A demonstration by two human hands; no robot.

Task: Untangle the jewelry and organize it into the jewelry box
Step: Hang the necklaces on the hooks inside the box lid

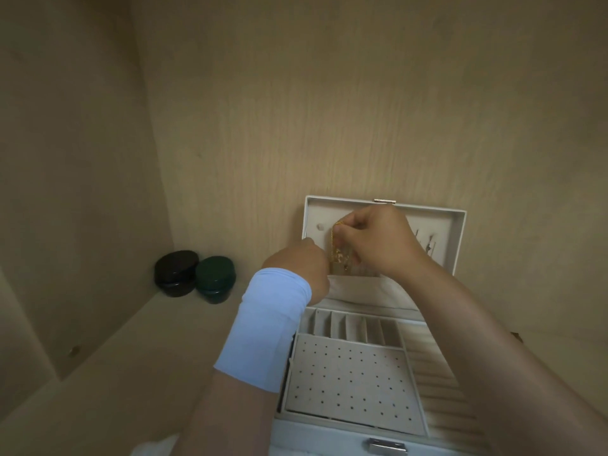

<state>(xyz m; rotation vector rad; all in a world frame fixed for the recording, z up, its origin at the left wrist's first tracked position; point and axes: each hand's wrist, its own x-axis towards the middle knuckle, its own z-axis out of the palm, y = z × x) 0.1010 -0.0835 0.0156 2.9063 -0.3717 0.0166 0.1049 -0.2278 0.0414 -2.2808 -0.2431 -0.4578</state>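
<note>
Our right grip pinches the gold necklace, which hangs just below it against the lid of the open jewelry box. Our left grip sits just beside; we cannot tell whether it holds anything.

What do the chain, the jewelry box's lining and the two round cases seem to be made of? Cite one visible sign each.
The gold chain is probably metal: bright yellow glints, fine links. The jewelry box lining looks like matte beige fabric, perhaps velvet: no shine. The black case and green case look like glossy plastic or lacquer: sharp highlights on their lids.
</note>
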